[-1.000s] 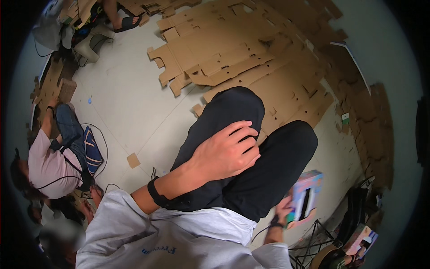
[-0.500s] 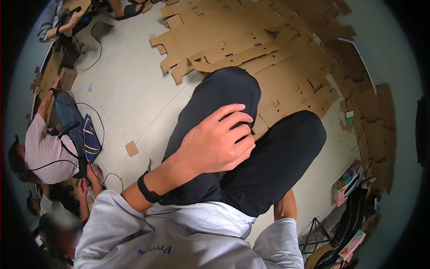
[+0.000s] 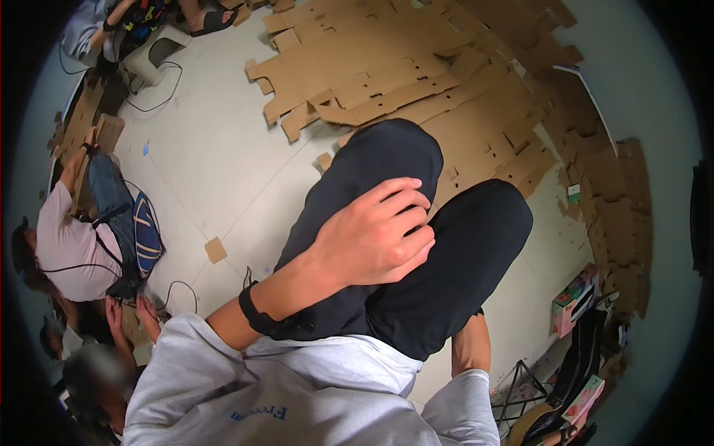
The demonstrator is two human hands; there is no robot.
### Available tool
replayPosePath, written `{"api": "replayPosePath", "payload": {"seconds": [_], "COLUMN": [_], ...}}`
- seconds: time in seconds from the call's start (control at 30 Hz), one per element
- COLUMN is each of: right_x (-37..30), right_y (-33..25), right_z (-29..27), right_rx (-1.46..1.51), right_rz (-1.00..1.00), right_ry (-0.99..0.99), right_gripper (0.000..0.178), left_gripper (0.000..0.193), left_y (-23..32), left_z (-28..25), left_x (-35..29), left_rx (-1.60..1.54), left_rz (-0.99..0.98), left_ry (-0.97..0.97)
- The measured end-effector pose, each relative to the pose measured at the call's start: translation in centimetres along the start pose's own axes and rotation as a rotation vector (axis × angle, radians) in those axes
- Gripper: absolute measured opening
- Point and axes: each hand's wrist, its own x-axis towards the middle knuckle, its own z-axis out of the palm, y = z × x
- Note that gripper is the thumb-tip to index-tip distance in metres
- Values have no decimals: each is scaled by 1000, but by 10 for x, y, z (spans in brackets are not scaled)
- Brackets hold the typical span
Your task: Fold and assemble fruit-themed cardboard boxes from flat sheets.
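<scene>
Near the centre, the left hand [image 3: 383, 232] lies palm down over the left thigh of the black trousers [image 3: 465, 260], its fingertips by the knee and pointing to about two o'clock. Its fingers are loosely bent and a little apart, with nothing visible between them. A black band [image 3: 256, 316] circles that wrist.

The right forearm [image 3: 470, 349] runs up from five o'clock, and the right hand is hidden behind the right thigh, so I cannot tell whether its fingers are apart, together or clamped on anything.

The box [image 3: 573, 301], pink and green with a dark panel, sits on the floor [image 3: 539, 282] between three and four o'clock, well apart from the left hand. Just past four, a second pink box [image 3: 584, 401] lies beside a long black object [image 3: 580, 353] and thin black legs [image 3: 520, 386].

Flat cardboard [image 3: 357, 56] overlaps in layers from twelve to two o'clock. A brown square [image 3: 215, 250] lies on the floor toward nine, with a blue cushion [image 3: 147, 234] farther out, next to a seated person in a pink shirt [image 3: 74, 245]. At ten stands a grey stool [image 3: 152, 58]; a sandalled foot [image 3: 214, 21] is at eleven.
</scene>
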Motion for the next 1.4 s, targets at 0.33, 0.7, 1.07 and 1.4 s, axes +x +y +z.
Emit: {"api": "replayPosePath", "payload": {"seconds": [0.33, 0.7, 1.07, 1.4], "right_x": [-77, -258, -307, -288], "right_y": [-161, -242, -292, -237], "right_z": [242, 393, 280, 157], "right_rx": [-70, -382, 214, 128], "right_rz": [-355, -1028, -829, -1107], "right_ry": [-403, -660, -1159, -848], "right_gripper": [41, 16, 39, 33], "left_gripper": [11, 6, 22, 53], "left_y": [-5, 2, 7, -15], "left_z": [-12, -2, -2, 17], "left_x": [-18, 17, 1, -86], "left_rx": [-10, -4, 146, -262], "left_rz": [42, -27, 134, -150], "left_ry": [0, -65, -423, -281]}}
